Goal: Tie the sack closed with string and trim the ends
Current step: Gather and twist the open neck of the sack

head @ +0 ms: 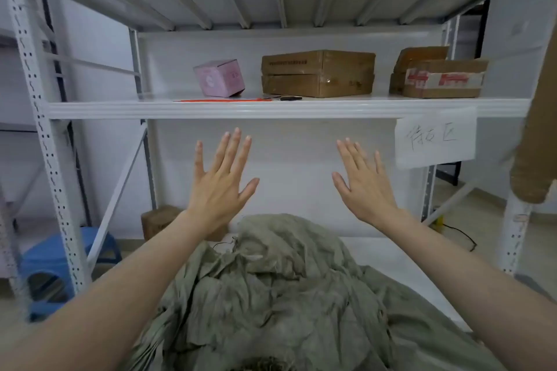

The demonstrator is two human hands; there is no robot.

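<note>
- The left hand (221, 181) was held up, fingers spread, nothing gripped.
- Orange string (223, 100) was seen on the shelf (120, 108).
- The crumpled sack (280, 289) was seen below, between the 2 forearms.
- The right hand (363, 187) was spread open, empty.

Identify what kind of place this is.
Likely a storeroom or small warehouse: grey metal shelving with perforated uprights, taped cardboard boxes on the middle shelf, and a handwritten paper sign hanging from the shelf edge.

olive sack (271, 295), orange string (223, 100), pink box (219, 77)
</note>
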